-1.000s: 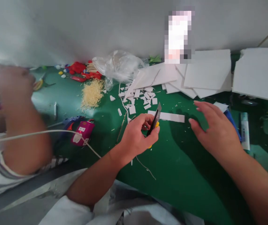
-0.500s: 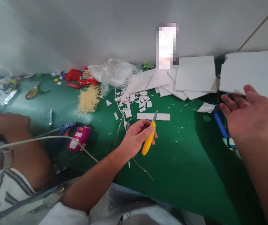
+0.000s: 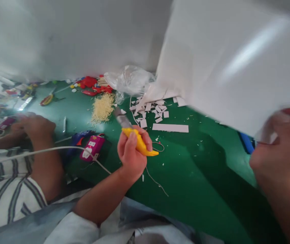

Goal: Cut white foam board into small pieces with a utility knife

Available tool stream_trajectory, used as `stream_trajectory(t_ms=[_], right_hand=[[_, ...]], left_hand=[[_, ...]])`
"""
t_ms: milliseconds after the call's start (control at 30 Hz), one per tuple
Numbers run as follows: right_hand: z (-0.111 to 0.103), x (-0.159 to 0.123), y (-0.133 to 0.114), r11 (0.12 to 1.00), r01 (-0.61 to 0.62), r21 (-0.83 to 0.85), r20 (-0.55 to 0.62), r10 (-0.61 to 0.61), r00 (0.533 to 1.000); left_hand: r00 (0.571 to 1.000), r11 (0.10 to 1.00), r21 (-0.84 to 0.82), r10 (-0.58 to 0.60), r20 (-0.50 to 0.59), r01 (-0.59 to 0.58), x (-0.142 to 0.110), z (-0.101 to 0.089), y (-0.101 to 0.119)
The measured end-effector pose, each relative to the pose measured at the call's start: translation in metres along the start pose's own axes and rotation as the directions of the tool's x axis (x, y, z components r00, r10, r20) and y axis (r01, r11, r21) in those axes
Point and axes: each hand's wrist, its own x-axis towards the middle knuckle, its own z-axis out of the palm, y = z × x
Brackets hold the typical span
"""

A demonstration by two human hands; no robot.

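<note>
My left hand (image 3: 133,152) is closed around a yellow-handled utility knife (image 3: 142,145), its grey blade end pointing up and left, away from me. At the right, my right hand (image 3: 279,145) grips the lower edge of a large white foam board (image 3: 226,67), which is lifted and tilted over the back of the table. Motion smears the board and the fingers there. Behind the knife a narrow white strip (image 3: 170,128) lies flat on the green table, next to a heap of small white cut pieces (image 3: 157,110).
On the left, a co-worker in a striped shirt (image 3: 10,193) has both hands over the table. Between us are a pink box (image 3: 92,148), a blue glue gun (image 3: 81,137) and a white cable (image 3: 58,148). Farther back lie thin yellow sticks (image 3: 103,108) and a clear plastic bag (image 3: 132,79).
My right hand has closed on a white board and raised it, covering the stacked boards. My left hand has shifted left and turned the knife so its blade points left.
</note>
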Motion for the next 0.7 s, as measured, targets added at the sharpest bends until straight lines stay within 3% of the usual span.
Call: stream_trajectory(t_ms=[67, 133, 200, 300, 367, 433, 467, 533, 600, 667, 700], right_hand=[[0.009, -0.010, -0.011, 0.989, -0.088, 0.120, -0.126, 0.104, 0.987], [0.016, -0.018, -0.019, 0.939, -0.317, 0.132, 0.073, 0.310, 0.948], [0.018, -0.021, -0.023, 0.932, -0.362, -0.028, 0.261, 0.356, 0.897], [0.014, -0.020, -0.023, 0.890, -0.156, -0.428, 0.423, 0.349, 0.836], [0.011, -0.017, -0.021, 0.772, 0.001, -0.635, 0.492, 0.403, 0.772], [0.010, -0.014, -0.017, 0.655, 0.146, -0.741, 0.548, 0.465, 0.695], [0.010, -0.012, -0.014, 0.610, 0.213, -0.764, 0.567, 0.475, 0.673], [0.011, -0.010, -0.005, 0.565, 0.334, -0.755, 0.608, 0.411, 0.679], [0.012, -0.009, 0.007, 0.580, 0.448, -0.680, 0.648, 0.191, 0.737], [0.013, -0.010, 0.020, 0.611, 0.607, -0.508, 0.744, -0.044, 0.667], [0.014, -0.010, 0.026, 0.614, 0.651, -0.445, 0.785, -0.083, 0.615]], left_hand=[[0.985, 0.985, -0.001, 0.175, -0.009, -0.175, -0.004, -0.001, 0.004], [0.964, 0.964, 0.048, 0.261, 0.056, -0.263, -0.007, -0.004, 0.005], [0.957, 0.958, 0.114, 0.245, 0.153, -0.263, -0.009, -0.007, 0.001], [0.958, 0.961, 0.224, 0.101, 0.269, -0.164, -0.010, -0.011, -0.006], [0.942, 0.928, 0.363, -0.050, 0.332, -0.078, -0.009, -0.012, -0.008], [0.908, 0.847, 0.531, -0.207, 0.363, -0.019, -0.007, -0.009, -0.006], [0.887, 0.791, 0.612, -0.281, 0.366, -0.002, -0.006, -0.007, -0.004], [0.845, 0.671, 0.741, -0.408, 0.345, 0.021, -0.004, -0.002, 0.000], [0.819, 0.593, 0.804, -0.478, 0.318, 0.034, -0.002, 0.001, 0.002], [0.813, 0.584, 0.811, -0.492, 0.313, 0.041, -0.003, 0.003, 0.002], [0.814, 0.591, 0.806, -0.488, 0.317, 0.040, -0.003, 0.004, 0.001]])
